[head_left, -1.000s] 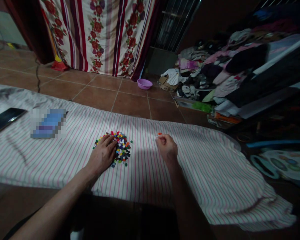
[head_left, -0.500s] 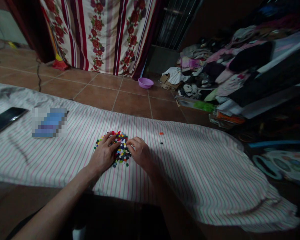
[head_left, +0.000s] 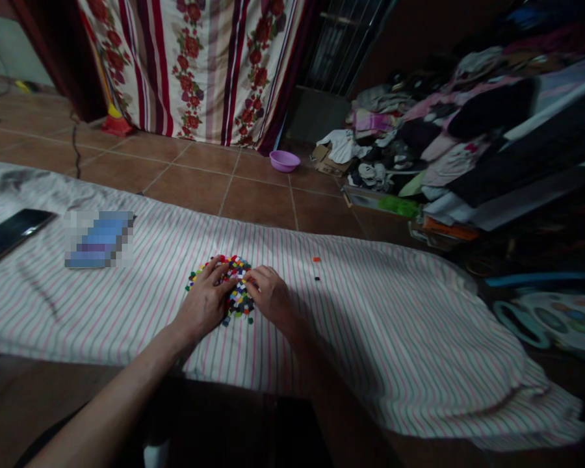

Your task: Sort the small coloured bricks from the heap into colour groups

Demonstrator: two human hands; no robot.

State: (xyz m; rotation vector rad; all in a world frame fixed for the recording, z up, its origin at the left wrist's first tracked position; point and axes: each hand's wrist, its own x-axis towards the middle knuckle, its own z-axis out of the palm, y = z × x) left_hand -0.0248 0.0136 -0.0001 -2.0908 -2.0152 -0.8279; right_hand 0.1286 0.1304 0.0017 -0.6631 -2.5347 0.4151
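A pile of small multicoloured pieces (head_left: 241, 304), like tiny blocks, lies on the striped cloth in front of me. My left hand (head_left: 205, 296) rests over the left side of the pile, fingers spread and touching the pieces. At the pile's right edge, my right hand (head_left: 272, 294) has its thumb and fingertips drawn together in a pinch. Whatever is between those fingertips is too small to make out. Apart from the pile, to the right, lie an orange piece (head_left: 316, 259) and a smaller dark piece (head_left: 316, 279).
On the striped cloth (head_left: 394, 338) at the left lie a black phone (head_left: 14, 237) and a pixelated bluish slab (head_left: 100, 240). Beyond it, a purple basin (head_left: 285, 162) stands on the tiled floor near a floral curtain (head_left: 190, 71). Clothes (head_left: 385, 123) are heaped at right.
My right fingertips have shifted very slightly left over the pieces. My left hand stays almost where it was, and the two separate pieces lie unmoved.
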